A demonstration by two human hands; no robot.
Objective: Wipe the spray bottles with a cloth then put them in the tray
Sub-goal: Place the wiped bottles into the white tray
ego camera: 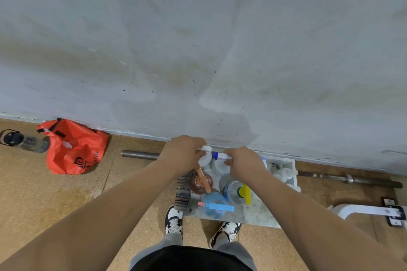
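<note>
Forearms (114,211) reach out: just left of the white plastic tray (291,174), left grip (182,152) curls round a white plastic spray bottle (205,156), and right grip (242,160) pinches a neighbouring blue-nozzled head (217,156). Best to steady each bottle and wipe all round.

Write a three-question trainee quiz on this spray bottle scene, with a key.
1. True or false: the left hand holds the striped folded cloth.
2. What colour is the trigger on the clear plastic spray bottle? A red, B yellow, C green.
3. Fill the gap: the right hand grips a white plastic spray bottle whose nozzle tip is ____.
Key: 1 false, the cloth lies apart from that hand; 2 B; 3 blue.
</note>
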